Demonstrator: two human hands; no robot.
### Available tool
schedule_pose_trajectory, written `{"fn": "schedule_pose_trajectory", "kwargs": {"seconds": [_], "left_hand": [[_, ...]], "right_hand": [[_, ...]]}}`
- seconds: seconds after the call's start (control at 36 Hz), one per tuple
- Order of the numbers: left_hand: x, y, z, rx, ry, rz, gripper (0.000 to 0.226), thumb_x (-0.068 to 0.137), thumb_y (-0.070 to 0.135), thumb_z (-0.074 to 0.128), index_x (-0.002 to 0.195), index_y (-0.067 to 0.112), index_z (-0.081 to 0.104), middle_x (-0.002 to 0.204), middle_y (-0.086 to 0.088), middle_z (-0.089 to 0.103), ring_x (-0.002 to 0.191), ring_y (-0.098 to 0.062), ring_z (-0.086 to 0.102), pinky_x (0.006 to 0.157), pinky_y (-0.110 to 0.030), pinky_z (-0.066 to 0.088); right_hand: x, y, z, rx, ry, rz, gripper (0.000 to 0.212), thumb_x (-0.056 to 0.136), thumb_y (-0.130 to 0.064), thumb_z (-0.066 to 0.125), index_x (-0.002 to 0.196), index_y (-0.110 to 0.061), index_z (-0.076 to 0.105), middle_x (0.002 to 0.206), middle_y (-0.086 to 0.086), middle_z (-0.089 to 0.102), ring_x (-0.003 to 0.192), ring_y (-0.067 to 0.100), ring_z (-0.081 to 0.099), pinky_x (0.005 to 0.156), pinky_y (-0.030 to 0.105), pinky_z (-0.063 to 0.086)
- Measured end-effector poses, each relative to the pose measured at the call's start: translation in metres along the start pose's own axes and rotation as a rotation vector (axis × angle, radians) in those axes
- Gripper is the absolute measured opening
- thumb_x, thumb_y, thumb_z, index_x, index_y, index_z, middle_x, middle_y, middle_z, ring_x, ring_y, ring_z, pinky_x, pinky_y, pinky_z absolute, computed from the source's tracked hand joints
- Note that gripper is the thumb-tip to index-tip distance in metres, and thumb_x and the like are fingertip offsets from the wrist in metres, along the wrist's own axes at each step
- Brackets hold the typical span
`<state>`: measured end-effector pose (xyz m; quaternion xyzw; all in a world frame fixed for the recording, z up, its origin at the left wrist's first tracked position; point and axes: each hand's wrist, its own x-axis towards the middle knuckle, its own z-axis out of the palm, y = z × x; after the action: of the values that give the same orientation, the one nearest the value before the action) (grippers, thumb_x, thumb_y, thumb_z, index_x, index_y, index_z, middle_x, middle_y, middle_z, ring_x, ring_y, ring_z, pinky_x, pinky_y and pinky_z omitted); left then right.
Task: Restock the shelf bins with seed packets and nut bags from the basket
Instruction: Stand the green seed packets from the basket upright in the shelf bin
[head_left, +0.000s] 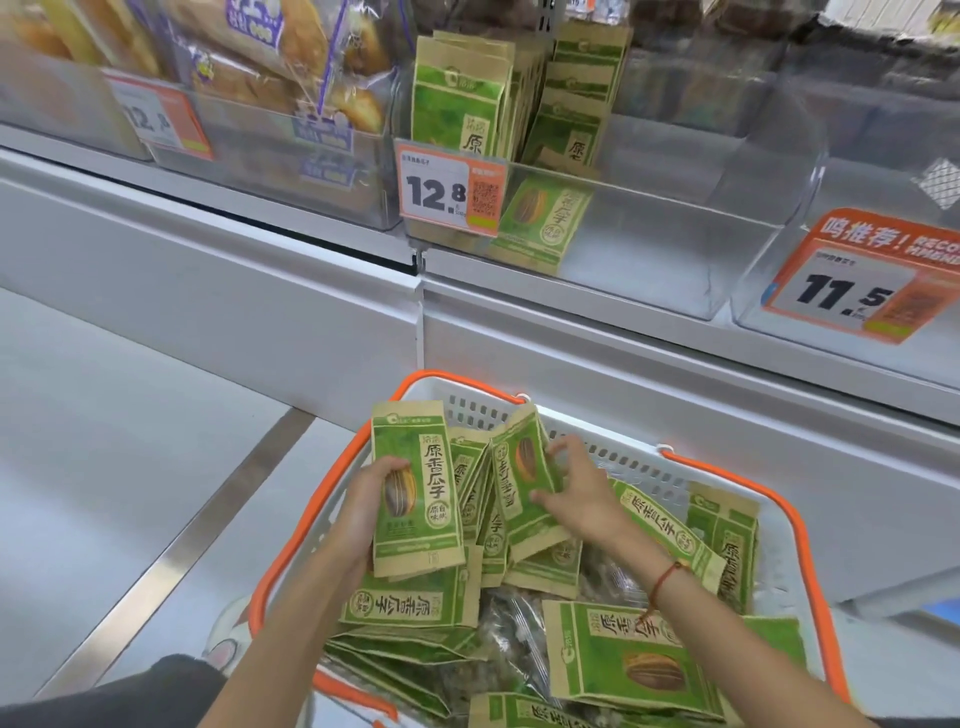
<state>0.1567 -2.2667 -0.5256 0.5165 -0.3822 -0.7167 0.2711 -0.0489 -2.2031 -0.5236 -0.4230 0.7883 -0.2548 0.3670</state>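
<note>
A white basket (597, 441) with orange handles sits on the floor, full of green-and-tan seed packets and clear nut bags (511, 639). My left hand (363, 512) grips an upright seed packet (418, 488) over the basket's left side. My right hand (574, 491) pinches a second, tilted seed packet (524, 483), with more packets fanned between the two. Above, a clear shelf bin (649, 228) with a 12.8 price tag (449, 189) holds a row of the same packets (457, 104) at its left; its right part shows none.
A second clear bin (779, 270) with an 11.5 tag (852, 286) stands at the right. Bread bags (270, 57) fill the bin at the upper left. The white shelf base (260, 312) runs behind the basket, and grey floor lies to the left.
</note>
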Motion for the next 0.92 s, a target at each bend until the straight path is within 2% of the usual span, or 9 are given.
{"fn": "schedule_pose_trajectory", "kwargs": {"seconds": [0.17, 0.25, 0.33, 0.44, 0.53, 0.64, 0.69, 0.83, 0.92], "left_hand": [[0.007, 0.013, -0.005, 0.112, 0.018, 0.043, 0.023, 0.096, 0.02, 0.045, 0.104, 0.014, 0.066, 0.086, -0.01, 0.074, 0.076, -0.029, 0.069, 0.085, -0.047, 0.052], [0.011, 0.022, 0.0, 0.272, 0.003, 0.165, 0.021, 0.095, 0.006, 0.048, 0.102, 0.02, 0.061, 0.076, 0.001, 0.074, 0.066, -0.015, 0.069, 0.065, -0.03, 0.054], [-0.004, 0.027, 0.014, 0.49, -0.163, 0.18, 0.021, 0.096, 0.016, 0.051, 0.117, 0.02, 0.052, 0.096, 0.009, 0.07, 0.077, -0.004, 0.067, 0.063, -0.017, 0.05], [-0.019, 0.026, 0.026, 0.657, -0.275, 0.132, 0.033, 0.098, 0.025, 0.048, 0.126, 0.027, 0.031, 0.115, 0.018, 0.044, 0.106, -0.006, 0.039, 0.089, -0.02, 0.03], [-0.015, 0.021, 0.034, 0.559, -0.288, 0.076, 0.038, 0.096, 0.019, 0.05, 0.131, 0.022, 0.037, 0.123, 0.007, 0.054, 0.101, -0.01, 0.052, 0.093, -0.03, 0.042], [0.026, 0.007, 0.031, 0.447, -0.244, -0.038, 0.041, 0.097, 0.01, 0.047, 0.136, 0.0, 0.042, 0.129, -0.013, 0.056, 0.11, -0.023, 0.061, 0.09, -0.033, 0.048], [0.051, -0.003, 0.035, 0.424, -0.256, 0.006, 0.054, 0.089, 0.035, 0.061, 0.134, 0.008, 0.047, 0.129, -0.007, 0.058, 0.1, -0.011, 0.065, 0.092, -0.033, 0.051], [0.008, 0.026, 0.058, 0.472, -0.287, -0.116, 0.123, 0.05, 0.076, 0.066, 0.142, 0.001, 0.033, 0.15, -0.016, 0.031, 0.139, -0.029, 0.03, 0.114, -0.035, 0.024], [-0.019, 0.038, 0.065, 0.184, -0.314, -0.057, 0.085, 0.055, 0.059, 0.072, 0.123, 0.01, 0.058, 0.131, -0.009, 0.056, 0.123, -0.024, 0.05, 0.112, -0.039, 0.029]], "right_hand": [[-0.01, -0.04, -0.095, -0.327, -0.229, -0.199, 0.035, 0.075, -0.02, 0.079, 0.097, -0.032, 0.055, 0.104, -0.008, 0.061, 0.092, 0.015, 0.061, 0.079, 0.028, 0.05], [-0.027, -0.058, -0.107, -0.498, -0.436, -0.244, 0.028, 0.073, -0.028, 0.08, 0.091, -0.043, 0.066, 0.104, -0.008, 0.065, 0.091, 0.009, 0.059, 0.085, 0.032, 0.049], [-0.036, -0.067, -0.087, -0.541, -0.513, -0.293, 0.029, 0.073, -0.028, 0.079, 0.099, -0.038, 0.069, 0.111, -0.015, 0.059, 0.1, 0.005, 0.051, 0.095, 0.033, 0.044], [-0.034, -0.063, -0.06, -0.37, -0.356, -0.437, 0.034, 0.069, -0.026, 0.083, 0.098, -0.032, 0.066, 0.097, -0.019, 0.058, 0.086, -0.011, 0.05, 0.081, 0.02, 0.043], [-0.033, -0.06, -0.053, -0.235, -0.204, -0.487, 0.047, 0.067, -0.023, 0.085, 0.105, -0.026, 0.058, 0.078, -0.02, 0.049, 0.061, -0.019, 0.045, 0.056, 0.01, 0.034], [-0.031, -0.058, -0.046, -0.066, -0.128, -0.481, 0.061, 0.066, -0.023, 0.086, 0.112, -0.038, 0.047, 0.102, -0.006, 0.059, 0.092, 0.001, 0.059, 0.08, 0.034, 0.055], [-0.033, -0.06, -0.043, 0.0, -0.114, -0.467, 0.066, 0.067, -0.02, 0.085, 0.116, -0.039, 0.046, 0.106, -0.008, 0.059, 0.107, 0.015, 0.06, 0.083, 0.04, 0.056], [-0.032, -0.065, -0.049, 0.071, -0.023, -0.494, 0.07, 0.07, -0.02, 0.083, 0.127, -0.035, 0.046, 0.11, -0.013, 0.055, 0.102, 0.0, 0.056, 0.081, 0.012, 0.048], [-0.028, -0.067, -0.061, 0.051, 0.141, -0.494, 0.068, 0.072, -0.027, 0.082, 0.127, -0.038, 0.044, 0.118, -0.011, 0.054, 0.114, 0.004, 0.046, 0.085, 0.001, 0.031]]}}
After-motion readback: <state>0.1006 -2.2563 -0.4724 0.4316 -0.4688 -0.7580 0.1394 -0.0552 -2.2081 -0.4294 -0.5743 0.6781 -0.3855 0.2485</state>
